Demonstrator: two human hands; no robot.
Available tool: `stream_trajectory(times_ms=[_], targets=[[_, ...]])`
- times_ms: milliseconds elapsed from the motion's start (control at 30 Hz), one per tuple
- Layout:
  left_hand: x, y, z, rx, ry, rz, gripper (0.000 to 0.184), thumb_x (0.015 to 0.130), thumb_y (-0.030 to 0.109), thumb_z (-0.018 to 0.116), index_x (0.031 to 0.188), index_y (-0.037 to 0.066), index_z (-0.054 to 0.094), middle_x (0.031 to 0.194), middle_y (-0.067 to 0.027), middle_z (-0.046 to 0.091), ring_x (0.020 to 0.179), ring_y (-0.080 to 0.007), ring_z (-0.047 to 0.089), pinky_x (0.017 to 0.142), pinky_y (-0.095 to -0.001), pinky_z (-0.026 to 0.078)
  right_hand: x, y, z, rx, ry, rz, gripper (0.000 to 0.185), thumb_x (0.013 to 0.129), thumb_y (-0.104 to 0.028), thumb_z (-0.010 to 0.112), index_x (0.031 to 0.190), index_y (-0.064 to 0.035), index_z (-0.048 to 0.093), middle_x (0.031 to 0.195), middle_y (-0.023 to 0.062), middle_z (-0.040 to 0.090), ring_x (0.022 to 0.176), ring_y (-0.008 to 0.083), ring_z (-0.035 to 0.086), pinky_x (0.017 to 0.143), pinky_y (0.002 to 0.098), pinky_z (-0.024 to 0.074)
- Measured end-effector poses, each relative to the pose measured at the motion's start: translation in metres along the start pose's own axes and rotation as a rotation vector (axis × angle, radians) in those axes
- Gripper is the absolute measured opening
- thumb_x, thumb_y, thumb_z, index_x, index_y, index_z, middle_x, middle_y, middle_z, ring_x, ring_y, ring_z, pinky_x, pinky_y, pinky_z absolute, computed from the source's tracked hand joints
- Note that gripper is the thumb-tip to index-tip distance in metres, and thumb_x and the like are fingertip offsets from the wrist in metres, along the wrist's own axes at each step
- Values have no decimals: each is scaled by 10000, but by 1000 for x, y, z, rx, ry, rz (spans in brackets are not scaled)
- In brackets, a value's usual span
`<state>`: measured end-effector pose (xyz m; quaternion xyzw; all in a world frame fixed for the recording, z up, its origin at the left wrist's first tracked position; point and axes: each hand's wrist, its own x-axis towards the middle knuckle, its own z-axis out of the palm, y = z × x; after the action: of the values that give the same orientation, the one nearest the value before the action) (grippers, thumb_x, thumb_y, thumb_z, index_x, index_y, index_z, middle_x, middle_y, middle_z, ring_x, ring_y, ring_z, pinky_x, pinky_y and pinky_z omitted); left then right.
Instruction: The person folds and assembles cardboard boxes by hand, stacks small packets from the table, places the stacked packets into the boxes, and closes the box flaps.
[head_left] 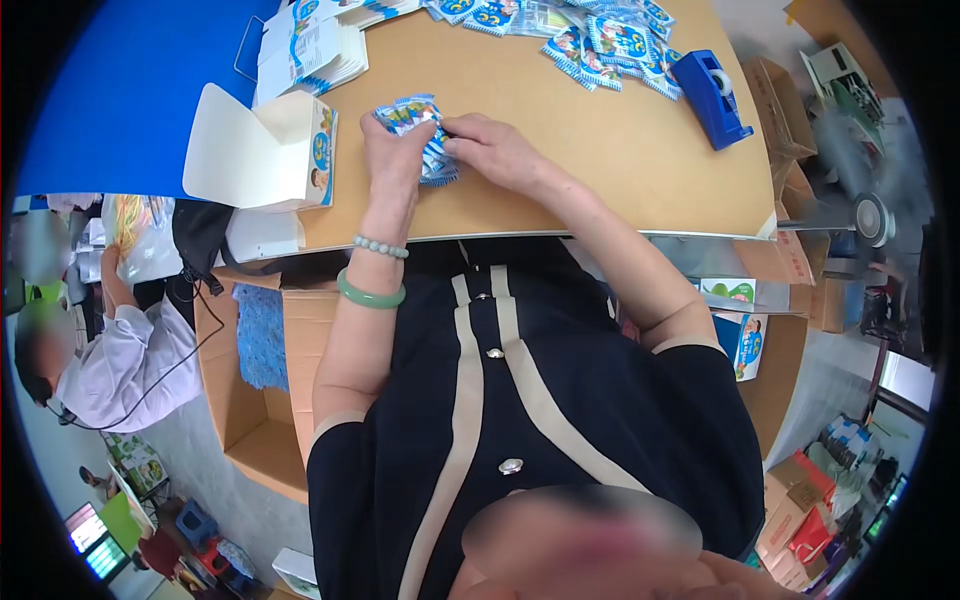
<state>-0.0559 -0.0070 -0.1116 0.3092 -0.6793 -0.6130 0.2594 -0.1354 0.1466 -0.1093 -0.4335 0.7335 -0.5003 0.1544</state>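
Observation:
My left hand (393, 155) is closed around a few blue-and-white printed packets (438, 166), just above the table's near side. From the other side, the fingertips of my right hand (495, 152) pinch the packets' edge; exactly how many are held I cannot tell. Left of my hands stands a white carton (318, 150) with its lid folded open toward the left. Its printed side faces my left hand.
More packets (615, 45) lie piled at the table's far side, near a blue tape dispenser (712, 98). Flat printed cartons (315, 50) are stacked at the far left. A cardboard box (255, 420) stands below the table edge, and a seated person (140, 355) is at left.

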Motion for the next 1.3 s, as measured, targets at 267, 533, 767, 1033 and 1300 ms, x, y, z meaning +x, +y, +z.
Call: stream_trajectory(times_ms=[267,533,767,1033,1300], targets=[[-4,6,2,48,46,-33,647,725,-67,765,1245,-76,380,1097,-214,614,900,-263,693,708,-342,611,-1,51,-121,-1174,440,279,249,895,-124,566,1116,-42,647,1092,147,666,1008,309,627,860,422,518],[-22,20,-10,-128,0,-119,651,709,-47,773,1240,-66,395,1089,-210,623,915,-250,684,723,-337,599,-42,26,-88,-1075,245,121,181,897,-90,576,1055,-96,663,1087,123,660,1018,303,624,831,406,531],[-22,11,-12,-59,3,-114,669,694,7,804,1236,-63,417,1094,-204,628,941,-234,673,751,-330,580,-37,-8,-14,-254,419,-50,169,868,-24,592,1017,-82,647,1124,109,672,1096,317,608,863,411,530],[-27,14,-4,-30,48,-52,731,682,164,844,1243,-65,436,1090,-214,642,933,-267,682,772,-363,567,-32,-19,13,-551,160,-208,177,894,-61,600,1071,-49,613,1143,99,672,1090,329,603,905,410,513],[-18,8,1,335,3,13,733,690,183,833,1253,-53,425,1068,-217,667,963,-313,692,813,-402,559,-39,4,-40,-596,412,-77,193,877,-176,656,1037,-73,628,1208,109,643,1114,315,596,890,407,514]])
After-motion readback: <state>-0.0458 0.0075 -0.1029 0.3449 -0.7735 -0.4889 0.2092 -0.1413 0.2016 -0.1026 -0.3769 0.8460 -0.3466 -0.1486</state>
